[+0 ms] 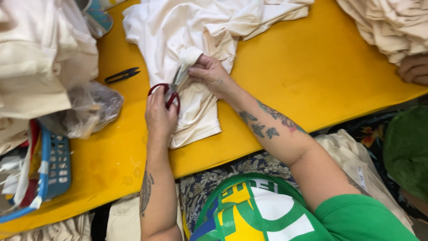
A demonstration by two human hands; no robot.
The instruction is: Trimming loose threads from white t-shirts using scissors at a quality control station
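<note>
The left hand [159, 117] is closed around the red handles of a pair of scissors [171, 88], with fingers passed through the loops. The scissors lie on a slanted line: the handles are at the lower left, near the person, and the grey blades point up and to the right, away from the person, toward the right hand [210, 75]. How far the blades are open I cannot tell, because cloth covers their tips. The right hand is pinched shut on a small fold of the cream garment [196, 49], just at the end of the blades, and holds this fold up a little. The garment is spread on the yellow table [312, 67]; its long axis goes from the near edge, below the scissors, to the far side above them. A second pair, small black snips [121, 75], lies on the table to the left of the scissors, well apart from them. Farther left of the scissors are a crumpled clear plastic bag [89, 109] and a blue basket [55, 167]. Far to the right of the scissors, another person's hand [412, 69] rests beside a pile of cream cloth [388, 22].
</note>
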